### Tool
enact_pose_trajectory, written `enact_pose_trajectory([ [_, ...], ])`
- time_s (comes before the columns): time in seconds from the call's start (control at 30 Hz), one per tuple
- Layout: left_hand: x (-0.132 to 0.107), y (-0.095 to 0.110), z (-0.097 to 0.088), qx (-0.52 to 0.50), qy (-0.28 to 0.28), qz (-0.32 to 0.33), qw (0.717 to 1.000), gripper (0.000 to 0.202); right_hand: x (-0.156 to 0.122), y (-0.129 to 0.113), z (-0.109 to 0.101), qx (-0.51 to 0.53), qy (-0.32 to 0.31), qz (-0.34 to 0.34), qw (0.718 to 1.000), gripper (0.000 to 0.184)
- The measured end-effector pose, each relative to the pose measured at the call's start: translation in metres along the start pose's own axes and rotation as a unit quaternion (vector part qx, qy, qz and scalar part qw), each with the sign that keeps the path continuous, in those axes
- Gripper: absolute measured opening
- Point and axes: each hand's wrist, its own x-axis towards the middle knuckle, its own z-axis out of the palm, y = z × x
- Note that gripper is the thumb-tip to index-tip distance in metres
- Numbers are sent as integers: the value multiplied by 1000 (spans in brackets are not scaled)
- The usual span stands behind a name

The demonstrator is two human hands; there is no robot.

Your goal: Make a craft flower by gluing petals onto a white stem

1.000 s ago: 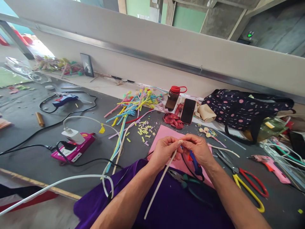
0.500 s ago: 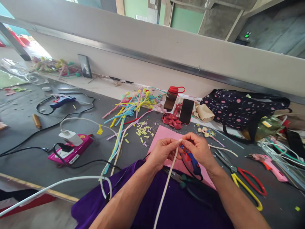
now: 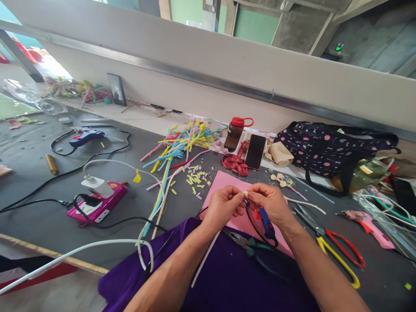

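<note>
Over the pink mat, my left hand and my right hand meet, fingertips nearly touching. Both pinch the small pale end of a cream chenille stem. Its long tail comes out from under my left wrist and hangs over the purple cloth on my lap; the stretch between is hidden by my hand. Just behind the right fingers lies a blue glue gun on the mat, partly covered. Pliers with dark green handles rest below the hands at the mat's near edge.
Scissors with red and yellow handles and a pink glue gun lie right. Coloured chenille stems and cut bits are beyond the mat. A magenta power strip with cables sits left; a phone and bottle stand behind.
The stem's tail has swung left, from hanging straight down between my forearms to lying beneath my left wrist. Both hands stay together in nearly the same place, still pinching.
</note>
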Motion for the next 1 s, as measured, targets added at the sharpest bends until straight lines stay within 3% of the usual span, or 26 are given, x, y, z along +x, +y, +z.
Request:
enact_pose_trajectory([
  [0.1,-1,-2,1,2,0,-5,1000,23,-4,-4,4,-183,62,-115,974,11],
  [0.23,0,-3,2,-56,-23,-42,997,19,-6,3,8,-409,103,-299,856,11],
  [0.33,1,-2,0,-85,-27,-61,994,18,-6,8,8,-463,102,-349,808,11],
  [0.43,1,2,-5,-95,-49,-51,993,21,-6,8,6,-462,98,-352,809,10],
  [0.6,0,10,-11,-90,-69,-34,993,26,-6,3,6,-406,86,-366,833,13],
  [0.83,0,11,-11,-103,-70,-29,992,29,-10,1,3,-440,77,-356,821,18],
  [1.0,3,7,-12,-116,-60,-32,991,25,-7,0,7,-336,58,-319,884,21],
])
